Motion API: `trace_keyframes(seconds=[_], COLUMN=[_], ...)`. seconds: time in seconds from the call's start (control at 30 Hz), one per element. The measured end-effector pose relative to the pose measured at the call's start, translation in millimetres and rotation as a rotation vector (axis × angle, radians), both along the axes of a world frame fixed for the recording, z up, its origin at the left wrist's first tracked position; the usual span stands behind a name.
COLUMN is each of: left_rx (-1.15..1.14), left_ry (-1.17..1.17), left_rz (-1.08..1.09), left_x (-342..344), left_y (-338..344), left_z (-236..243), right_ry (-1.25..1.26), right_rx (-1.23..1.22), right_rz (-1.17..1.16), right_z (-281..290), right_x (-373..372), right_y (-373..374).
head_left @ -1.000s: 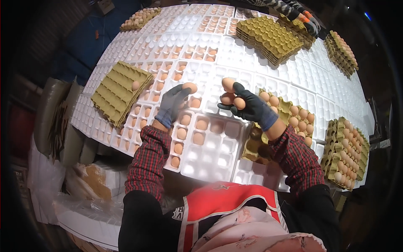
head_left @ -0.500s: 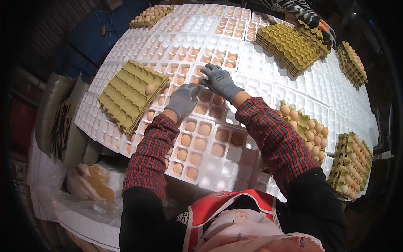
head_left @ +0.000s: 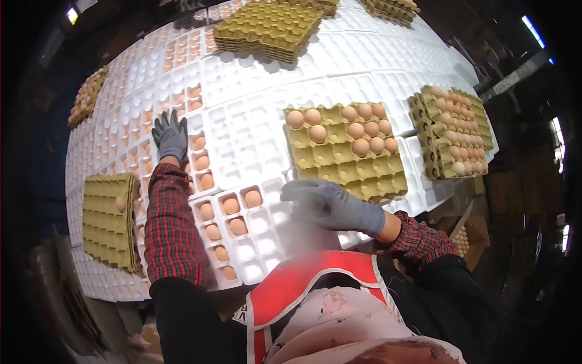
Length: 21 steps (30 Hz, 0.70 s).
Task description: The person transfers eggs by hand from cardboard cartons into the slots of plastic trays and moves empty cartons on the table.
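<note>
Left hand (head_left: 170, 136): gloved, fingers spread flat on the white plastic trays (head_left: 254, 145), grip apart, nothing in it.
Right hand (head_left: 324, 203): gloved, blurred, grip apart and empty, hovering just below the cardboard egg tray (head_left: 364, 173).
Eggs (head_left: 345, 124): in that tray's far rows.
Advice: probably lift eggs lightly, seat each upright in an empty white cell.

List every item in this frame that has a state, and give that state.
Left hand: gloved, flat on white trays, empty.
Right hand: gloved, open, empty, blurred.
Middle cardboard tray: partly filled, front rows empty.
Right cardboard stack: top tray full.
Left cardboard tray: one egg.
White trays: mostly empty.
</note>
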<state>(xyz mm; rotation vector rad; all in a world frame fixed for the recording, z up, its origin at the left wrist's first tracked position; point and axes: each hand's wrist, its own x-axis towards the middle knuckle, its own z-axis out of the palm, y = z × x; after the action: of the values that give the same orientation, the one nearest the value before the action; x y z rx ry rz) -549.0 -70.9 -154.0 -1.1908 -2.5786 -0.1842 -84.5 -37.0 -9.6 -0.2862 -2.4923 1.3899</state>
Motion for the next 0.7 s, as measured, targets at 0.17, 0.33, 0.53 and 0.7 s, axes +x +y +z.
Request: trace_keyframes(seconds=[0.17,0.33,0.53,0.7], left_rx=[0.379,-0.005,0.159,0.126], left_ry=[-0.771,-0.312,-0.603,-0.607], left_rz=[-0.595,-0.834,-0.715,-0.64], left_x=[176,324,318,285], left_y=[44,66,82,110], left_z=[88,113,106,130], right_ry=[-0.15,-0.235,0.134,-0.149], right_rx=[0.476,0.867,-0.125,0.391], right_rz=[-0.587,-0.418,-0.517,-0.317], right_z=[-4,-21,-19,-7], right_x=[126,107,127,80], right_y=[84,118,148,172])
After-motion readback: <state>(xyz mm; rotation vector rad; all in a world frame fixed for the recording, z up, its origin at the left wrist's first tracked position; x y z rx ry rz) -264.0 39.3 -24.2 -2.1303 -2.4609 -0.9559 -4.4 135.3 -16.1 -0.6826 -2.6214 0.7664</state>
